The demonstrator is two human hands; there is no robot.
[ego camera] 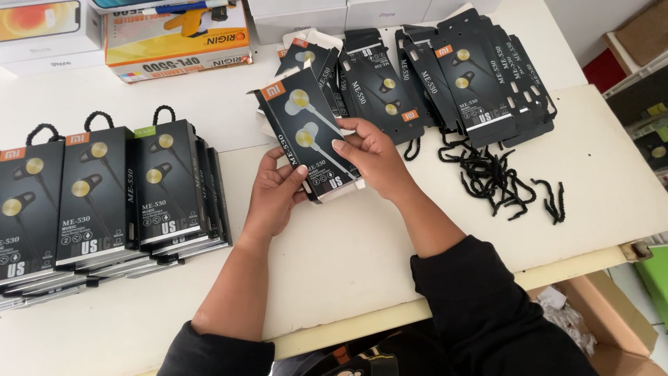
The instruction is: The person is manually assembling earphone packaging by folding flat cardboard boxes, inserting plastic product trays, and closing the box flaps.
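Observation:
Both hands hold one black earphone box (304, 134) with gold earbuds pictured on its front, tilted above the white table (348, 257). My left hand (275, 195) grips its lower left edge. My right hand (372, 157) holds its right side, fingers laid over the front. Rows of finished black boxes with cord loops (111, 191) stand overlapped at the left. A heap of flat, unfolded black boxes (445, 80) lies at the back, beyond the held box.
A loose pile of short black cords (497, 177) lies to the right of my right hand. An orange-and-white carton (177, 38) and white boxes (49, 35) stand at the back left. A brown cardboard box (605, 327) sits below the table's right edge.

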